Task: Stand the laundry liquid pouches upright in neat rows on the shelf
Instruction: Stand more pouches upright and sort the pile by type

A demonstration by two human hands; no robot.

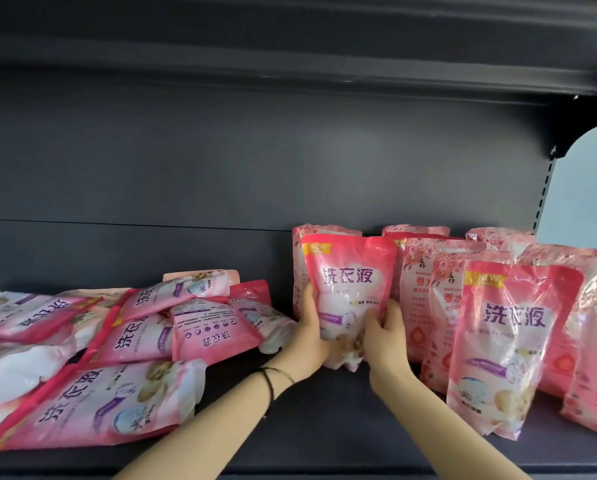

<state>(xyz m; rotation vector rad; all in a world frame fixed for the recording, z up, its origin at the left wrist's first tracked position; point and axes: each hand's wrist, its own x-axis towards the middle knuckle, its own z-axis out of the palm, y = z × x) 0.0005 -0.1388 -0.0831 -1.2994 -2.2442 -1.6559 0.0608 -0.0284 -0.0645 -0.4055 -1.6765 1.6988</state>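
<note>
I have both hands low on one pink laundry liquid pouch (pixel 349 282), and the reason is plain: the liquid sags to the bottom, so that is where it must be steadied. My left hand (pixel 309 327) curls round its lower left edge. My right hand (pixel 385 337) grips the lower right corner, fingers curled into the crumpled base. The pouch stands nearly upright with its label facing me, its base at or just above the dark shelf (pixel 324 427) (I cannot tell whether it bears weight yet). Directly behind this pouch stands a second pouch (pixel 298 244), so I judge I am filling the place in front of it. To the right of my pouch, the standing pouches (pixel 504 341) lean on one another in rows, which is what holds such floppy bags up, and mine should end touching its neighbour for the same reason. To its left lies a heap of flat pouches (pixel 117 341), overlapping and not yet stood. A dark hair tie (pixel 269 379) circles my left wrist.
</note>
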